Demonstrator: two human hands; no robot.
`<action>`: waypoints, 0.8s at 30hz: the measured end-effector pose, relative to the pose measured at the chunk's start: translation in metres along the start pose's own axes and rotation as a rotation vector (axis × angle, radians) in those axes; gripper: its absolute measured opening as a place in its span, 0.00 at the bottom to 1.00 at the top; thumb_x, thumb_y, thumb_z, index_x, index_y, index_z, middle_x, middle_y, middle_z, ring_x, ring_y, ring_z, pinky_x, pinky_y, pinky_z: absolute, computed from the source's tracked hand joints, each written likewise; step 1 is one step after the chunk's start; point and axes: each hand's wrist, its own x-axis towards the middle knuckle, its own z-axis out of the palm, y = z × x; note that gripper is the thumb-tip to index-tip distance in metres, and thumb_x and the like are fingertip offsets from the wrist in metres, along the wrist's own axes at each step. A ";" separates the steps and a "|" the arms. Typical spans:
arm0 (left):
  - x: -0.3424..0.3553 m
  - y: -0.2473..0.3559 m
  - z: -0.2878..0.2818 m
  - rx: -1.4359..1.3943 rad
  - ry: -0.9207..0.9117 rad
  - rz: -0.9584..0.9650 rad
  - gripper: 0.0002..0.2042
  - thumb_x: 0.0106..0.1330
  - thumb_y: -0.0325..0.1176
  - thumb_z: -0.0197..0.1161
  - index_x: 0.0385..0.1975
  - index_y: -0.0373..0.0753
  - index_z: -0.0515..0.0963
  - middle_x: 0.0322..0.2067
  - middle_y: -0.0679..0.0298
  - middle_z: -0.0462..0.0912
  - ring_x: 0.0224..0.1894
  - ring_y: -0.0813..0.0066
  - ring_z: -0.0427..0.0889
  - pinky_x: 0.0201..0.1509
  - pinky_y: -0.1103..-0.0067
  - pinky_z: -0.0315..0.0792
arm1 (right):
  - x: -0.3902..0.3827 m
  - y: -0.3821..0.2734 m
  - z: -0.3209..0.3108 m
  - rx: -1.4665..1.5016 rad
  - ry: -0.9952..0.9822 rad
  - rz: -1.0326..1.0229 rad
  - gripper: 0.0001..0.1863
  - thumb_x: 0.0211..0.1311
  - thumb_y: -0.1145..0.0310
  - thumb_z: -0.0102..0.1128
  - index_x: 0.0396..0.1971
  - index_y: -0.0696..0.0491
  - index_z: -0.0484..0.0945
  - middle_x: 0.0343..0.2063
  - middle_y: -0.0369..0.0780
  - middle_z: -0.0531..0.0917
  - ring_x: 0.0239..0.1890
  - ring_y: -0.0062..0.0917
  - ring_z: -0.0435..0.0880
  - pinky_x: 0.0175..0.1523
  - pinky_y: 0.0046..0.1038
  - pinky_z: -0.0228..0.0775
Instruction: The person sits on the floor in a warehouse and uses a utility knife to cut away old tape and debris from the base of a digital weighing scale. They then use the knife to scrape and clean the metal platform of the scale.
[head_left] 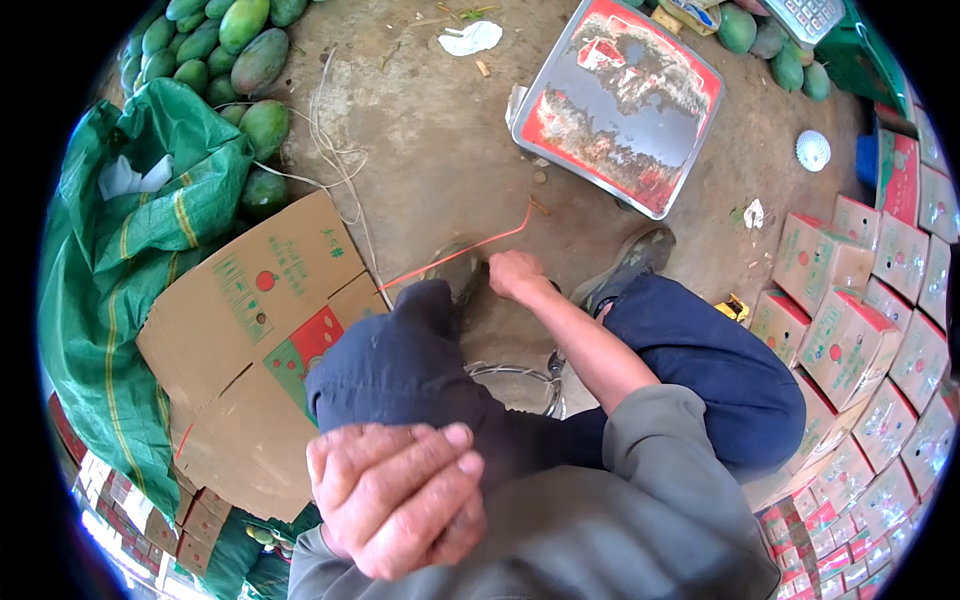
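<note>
Close to the camera, at bottom centre, my left hand [395, 500] is curled tight; whatever it holds, if anything, is hidden. Farther forward, my right hand [515, 275] reaches between my dark-trousered knees with its fingers curled, just below a thin orange-red string [454, 249]; I cannot tell whether it grips anything. That string runs from a flattened cardboard box [220, 370] on the left toward the floor ahead, over a shoe [450, 270].
Mangoes [240, 25] are heaped upper left, beside a green woven sack [110, 290]. A rusty metal scale platform [620, 100] stands ahead, with more mangoes [785, 70] and a calculator-like keypad [800, 12] beyond. Cartons [830, 330] are stacked right. White cord [340, 160] lies on the floor.
</note>
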 end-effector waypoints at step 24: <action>-0.021 0.055 -0.008 0.327 0.030 0.021 0.05 0.55 0.23 0.67 0.30 0.39 0.82 0.34 0.65 0.87 0.37 0.68 0.82 0.46 0.74 0.69 | -0.030 0.023 0.052 0.428 0.052 0.001 0.16 0.60 0.67 0.56 0.46 0.57 0.80 0.35 0.47 0.85 0.36 0.36 0.86 0.43 0.39 0.78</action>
